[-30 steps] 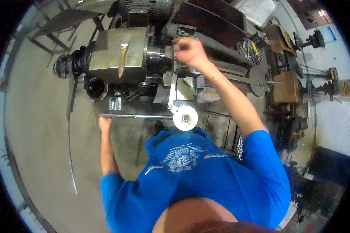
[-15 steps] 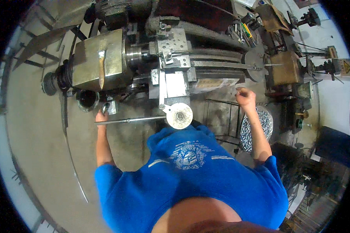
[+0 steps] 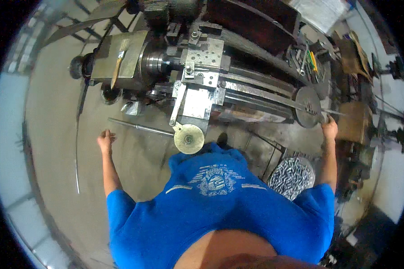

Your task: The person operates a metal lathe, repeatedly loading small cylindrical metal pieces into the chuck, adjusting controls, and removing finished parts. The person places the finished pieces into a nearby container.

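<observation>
My left hand [image 3: 106,141] is in the air over the floor, fingers loosely apart and nothing in them. Just above it is the free end of a long metal lever [image 3: 154,130], which runs to a round pale hub [image 3: 189,139] in front of the lathe [image 3: 201,62]. Stretched out to the far right, my right hand [image 3: 329,129] is at the rim of a round grey plate [image 3: 306,120]. Its fingers look curled together; whatever they hold is too small to make out. A few small dark pieces [image 3: 309,109] lie on that plate.
A wooden-handled brush [image 3: 117,69] lies on the headstock cover [image 3: 134,49]. Hand tools [image 3: 302,67] lie behind the rails. A round container of small metal parts [image 3: 292,178] stands below my right forearm. A thin rod [image 3: 77,161] hangs at left.
My left hand has let go of a dark knob beside the headstock and drawn back. My right hand has moved right to the round plate. The lever and hub have shifted, and the whole view has turned.
</observation>
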`<action>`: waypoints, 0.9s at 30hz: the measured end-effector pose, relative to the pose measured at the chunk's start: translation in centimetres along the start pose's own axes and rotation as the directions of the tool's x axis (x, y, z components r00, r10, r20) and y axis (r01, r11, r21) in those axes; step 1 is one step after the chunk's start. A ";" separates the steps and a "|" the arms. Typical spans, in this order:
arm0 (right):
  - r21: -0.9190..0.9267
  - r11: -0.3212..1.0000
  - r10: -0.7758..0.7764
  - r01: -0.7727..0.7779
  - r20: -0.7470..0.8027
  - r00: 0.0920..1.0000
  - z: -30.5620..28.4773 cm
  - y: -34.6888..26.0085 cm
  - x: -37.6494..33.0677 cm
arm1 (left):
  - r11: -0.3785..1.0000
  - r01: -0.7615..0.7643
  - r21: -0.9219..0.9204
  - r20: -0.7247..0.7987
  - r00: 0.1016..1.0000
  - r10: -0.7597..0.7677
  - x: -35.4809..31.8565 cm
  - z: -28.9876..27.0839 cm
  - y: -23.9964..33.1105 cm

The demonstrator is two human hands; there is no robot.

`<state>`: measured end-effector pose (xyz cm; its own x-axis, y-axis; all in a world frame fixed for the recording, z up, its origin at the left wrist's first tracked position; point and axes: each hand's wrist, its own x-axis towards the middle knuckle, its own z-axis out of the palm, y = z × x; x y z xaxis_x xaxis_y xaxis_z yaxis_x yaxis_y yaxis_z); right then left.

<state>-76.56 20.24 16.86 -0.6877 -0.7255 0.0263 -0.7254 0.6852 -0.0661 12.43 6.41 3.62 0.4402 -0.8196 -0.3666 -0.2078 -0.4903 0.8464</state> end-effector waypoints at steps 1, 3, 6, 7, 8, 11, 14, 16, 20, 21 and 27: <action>-0.077 0.993 -0.098 0.095 -0.040 0.994 1.0 3.3 1.8 | 1.000 0.000 0.023 0.020 1.000 -0.001 -1.1 1.0 1.1; -0.212 0.969 -0.108 0.124 0.088 0.990 1.8 5.4 4.7 | 0.997 0.009 0.075 0.044 0.999 -0.013 -4.6 3.1 3.6; -0.324 0.922 -0.173 0.212 0.146 0.974 4.7 9.3 8.5 | 0.994 0.052 0.092 0.044 0.997 -0.056 -6.9 5.3 5.0; -0.388 0.888 -0.201 0.248 0.157 0.967 5.1 9.5 9.3 | 0.993 0.072 0.090 0.034 0.997 -0.075 -7.4 5.8 5.3; -0.386 0.902 -0.113 0.193 0.221 0.969 5.1 9.1 10.1 | 0.991 0.092 0.098 0.039 0.995 -0.097 -7.9 6.2 5.4; -0.453 0.862 -0.167 0.229 0.174 0.971 6.6 11.5 12.2 | 0.987 0.123 0.104 0.071 0.989 -0.131 -8.1 8.0 6.0; -0.343 0.924 -0.084 0.168 0.247 0.965 7.9 13.3 13.1 | 0.986 0.140 0.087 0.062 0.987 -0.146 -7.7 9.5 7.1; -0.340 0.932 -0.016 0.125 0.306 0.952 5.4 10.0 10.5 | 0.984 0.158 0.086 -0.010 0.987 -0.157 -8.2 9.0 7.5; -0.223 0.974 0.048 0.024 0.311 0.949 7.1 14.0 6.1 | 0.985 0.170 0.042 -0.055 0.984 -0.167 -6.3 9.9 7.8; -0.156 0.987 0.075 -0.025 0.328 0.942 6.9 13.6 4.8 | 0.986 0.163 -0.018 -0.079 0.983 -0.164 -5.5 9.6 6.9; -0.259 0.953 0.196 -0.161 0.119 0.973 10.1 15.0 -1.9 | 0.891 0.036 -0.452 -0.235 0.959 -0.158 -2.2 12.7 5.3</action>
<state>-85.84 31.26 5.75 -0.8082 -0.5792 -0.1061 -0.5883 0.7858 0.1909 -0.70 1.82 4.03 0.6604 -0.6390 -0.3944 0.2255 -0.3323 0.9158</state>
